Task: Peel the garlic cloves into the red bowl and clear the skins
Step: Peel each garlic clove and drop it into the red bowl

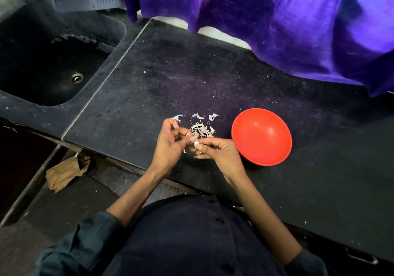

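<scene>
Pale garlic clove (195,143) sits pinched between the fingertips of both hands, the left hand (171,142) and right hand (217,151) meeting over the black counter (132,105). Papery skins (201,127) lie scattered just beyond the fingers. Just right of the right hand stands the red bowl (261,136).

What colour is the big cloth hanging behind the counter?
The cloth is purple, seen in the head view.
</scene>
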Available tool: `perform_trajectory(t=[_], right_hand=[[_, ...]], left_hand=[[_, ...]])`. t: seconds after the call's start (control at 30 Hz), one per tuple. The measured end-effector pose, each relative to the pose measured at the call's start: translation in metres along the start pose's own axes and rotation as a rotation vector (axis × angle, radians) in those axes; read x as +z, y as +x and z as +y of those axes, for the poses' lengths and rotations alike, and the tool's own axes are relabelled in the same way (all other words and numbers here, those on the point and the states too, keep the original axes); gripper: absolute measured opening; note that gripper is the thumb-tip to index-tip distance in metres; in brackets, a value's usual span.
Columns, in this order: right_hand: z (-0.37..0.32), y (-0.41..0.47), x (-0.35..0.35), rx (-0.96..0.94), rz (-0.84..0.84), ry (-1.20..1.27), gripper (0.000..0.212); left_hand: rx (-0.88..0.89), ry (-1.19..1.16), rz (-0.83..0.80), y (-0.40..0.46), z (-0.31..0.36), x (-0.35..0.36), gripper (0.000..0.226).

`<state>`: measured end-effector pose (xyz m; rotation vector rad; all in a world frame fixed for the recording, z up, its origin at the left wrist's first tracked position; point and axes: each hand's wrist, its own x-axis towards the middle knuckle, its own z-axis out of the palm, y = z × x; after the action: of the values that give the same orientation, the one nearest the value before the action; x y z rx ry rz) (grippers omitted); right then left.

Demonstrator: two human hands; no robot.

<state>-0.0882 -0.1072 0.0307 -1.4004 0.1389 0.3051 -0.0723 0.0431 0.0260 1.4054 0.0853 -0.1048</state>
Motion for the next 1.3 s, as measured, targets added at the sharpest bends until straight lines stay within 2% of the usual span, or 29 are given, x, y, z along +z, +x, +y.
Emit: perform_trajectory(t=[0.4,0.57,0.97,1.1,1.2,1.3], right_hand=[[0.0009,0.0007,-0.0016,-0.013,-0.008,-0.008,0.017],[0.0019,0.0025,-0.0022,-0.011,-0.002,-0.055,0.019],[0.0045,0.0043,-0.0025,-0.05,0.052,-0.178,0.015],[0.0018,0.0039,-0.0008,-0.021,0.076,-0.104,0.011],[0.0006,0.003,0.0004,0.018,0.102,-0.007,0.011],[0.0031,0.0048,-0.0007,0.01,0.114,-0.024,0.013]], left_hand=[[0.033,0.125,-0.07,-0.0012,-0.0013,0.0025,0.041],[0.053,0.249,-0.106,-0.0009,-0.0008,0.0027,0.037],[0.092,0.383,-0.159,0.0016,-0.0023,0.0013,0.034],[0.113,0.332,-0.14,0.0002,-0.0032,0.0003,0.023],[0.076,0.181,-0.106,-0.0002,-0.0021,0.0003,0.027],[0.023,0.053,-0.073,-0.0012,-0.0005,0.0037,0.028]])
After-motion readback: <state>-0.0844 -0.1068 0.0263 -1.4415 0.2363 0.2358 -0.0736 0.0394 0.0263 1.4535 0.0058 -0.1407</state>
